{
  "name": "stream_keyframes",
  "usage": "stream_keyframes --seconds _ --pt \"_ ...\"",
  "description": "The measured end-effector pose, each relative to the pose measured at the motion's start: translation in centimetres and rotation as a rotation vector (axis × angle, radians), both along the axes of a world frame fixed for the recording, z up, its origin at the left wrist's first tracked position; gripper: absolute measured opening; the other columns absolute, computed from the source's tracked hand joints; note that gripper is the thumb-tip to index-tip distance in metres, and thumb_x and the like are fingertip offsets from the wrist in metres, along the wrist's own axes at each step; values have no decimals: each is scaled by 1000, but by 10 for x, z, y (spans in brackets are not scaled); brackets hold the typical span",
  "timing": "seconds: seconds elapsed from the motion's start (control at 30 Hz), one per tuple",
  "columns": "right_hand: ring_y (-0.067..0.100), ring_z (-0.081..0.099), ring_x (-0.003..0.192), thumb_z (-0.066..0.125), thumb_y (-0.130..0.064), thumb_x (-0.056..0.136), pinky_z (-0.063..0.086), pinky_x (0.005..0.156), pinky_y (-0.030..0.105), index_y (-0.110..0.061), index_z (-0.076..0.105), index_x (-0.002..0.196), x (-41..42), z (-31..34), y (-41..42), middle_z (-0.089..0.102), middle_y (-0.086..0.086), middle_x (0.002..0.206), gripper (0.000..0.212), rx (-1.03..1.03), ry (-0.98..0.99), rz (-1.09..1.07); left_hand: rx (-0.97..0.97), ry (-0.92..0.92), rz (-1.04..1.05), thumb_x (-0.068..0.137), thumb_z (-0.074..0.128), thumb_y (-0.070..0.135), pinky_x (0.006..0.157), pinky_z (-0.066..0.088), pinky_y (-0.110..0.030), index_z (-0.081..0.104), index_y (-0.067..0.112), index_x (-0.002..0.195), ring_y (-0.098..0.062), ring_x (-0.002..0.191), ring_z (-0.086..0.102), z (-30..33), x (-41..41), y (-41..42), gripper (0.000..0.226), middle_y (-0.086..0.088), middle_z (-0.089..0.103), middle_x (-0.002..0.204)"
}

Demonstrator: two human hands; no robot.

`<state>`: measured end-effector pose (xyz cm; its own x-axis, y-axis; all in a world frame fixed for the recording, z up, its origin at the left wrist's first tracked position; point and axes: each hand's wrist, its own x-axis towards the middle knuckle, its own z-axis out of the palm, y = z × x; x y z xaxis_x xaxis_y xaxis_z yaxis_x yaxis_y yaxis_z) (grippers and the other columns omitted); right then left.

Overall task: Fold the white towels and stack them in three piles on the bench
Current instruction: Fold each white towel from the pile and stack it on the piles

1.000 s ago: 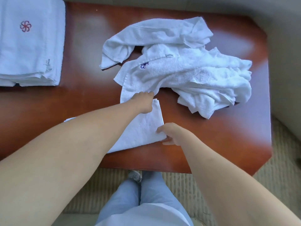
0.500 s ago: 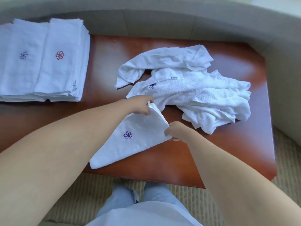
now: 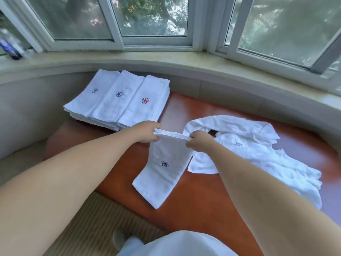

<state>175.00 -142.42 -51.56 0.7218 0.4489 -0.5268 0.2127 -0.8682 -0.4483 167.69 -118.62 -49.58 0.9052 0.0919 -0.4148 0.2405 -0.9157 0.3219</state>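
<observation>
While both the left hand point(image 3: 147, 133) and right hand point(image 3: 200, 143) pinched the folded towel point(image 3: 162, 169) by its far edge, I noted its long axis trailed toward me; the piles point(image 3: 118, 100) lay far-left, nearer the left hand.

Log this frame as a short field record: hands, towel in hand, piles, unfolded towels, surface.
left hand: grips the top left corner of the folded towel
right hand: grips its top right corner
folded towel: blue flower emblem, top edge lifted, lower end on the bench
piles: three side by side at the far left; emblems blue, blue, red
unfolded towels: crumpled heap on the right
bench: reddish-brown wood, below the window
</observation>
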Motion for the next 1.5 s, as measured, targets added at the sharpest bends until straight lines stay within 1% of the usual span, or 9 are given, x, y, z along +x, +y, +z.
stream_keyframes --seconds 0.1,0.23,0.37,0.43,0.63,0.77,1.07,1.3,1.5 --pt "23 68 76 56 -21 81 55 67 28 -18 65 86 -8 27 43 71 2 82 11 14 -70 50 3 -46 54 83 70 27 57 34 -28 59 28 91 -10 74 55 20 -25 41 14 8 61 87" --pt "22 57 65 58 -23 77 38 52 25 -15 55 68 -27 57 92 57 -1 65 12 46 -203 78 -28 -106 108 84 72 30 56 36 -29 55 30 84 -14 75 60 46 -56 91 18 6 64 86" --pt "20 60 62 57 -26 73 40 50 26 -14 62 73 -50 81 135 62 -2 67 13 90 -268 60 -106 -145 164 83 72 26 65 56 -44 56 27 85 -33 76 71 64 -83 136 16 -10 68 87" --pt "19 61 65 56 -27 73 42 52 27 -15 64 76 -62 92 155 63 -3 71 15 94 -297 50 -135 -172 162 83 71 24 60 51 -37 57 25 86 -32 71 69 70 -95 158 15 -14 68 89" --pt "23 60 66 56 -27 71 41 55 28 -18 57 68 -99 116 216 61 -3 68 10 147 -339 -26 -100 -264 103 83 71 31 56 37 -28 56 30 83 -11 71 57 90 -130 226 16 9 61 79" --pt "23 65 72 57 -27 73 50 62 30 -22 61 74 -116 129 247 65 -4 73 7 168 -379 -88 -119 -329 88 86 64 29 63 39 -31 54 32 81 -16 74 56 104 -138 261 12 10 60 78" --pt "26 55 70 49 -23 76 35 53 29 -21 51 70 -114 169 284 57 -3 68 7 291 -600 -283 -41 -547 135 94 55 31 60 39 -29 58 34 93 -13 73 57 150 -106 290 4 14 61 80" --pt "33 63 102 51 -26 82 46 76 34 -22 67 120 -71 178 293 72 5 107 42 317 -702 -371 -37 -671 96 93 57 23 66 38 -33 55 30 88 -25 85 55 167 -56 294 9 7 58 85" --pt "33 63 100 51 -26 82 43 73 33 -21 67 119 -8 167 303 72 6 105 41 321 -695 -401 -70 -666 95 93 58 23 71 46 -36 52 33 87 -25 84 56 159 11 304 13 7 58 84"
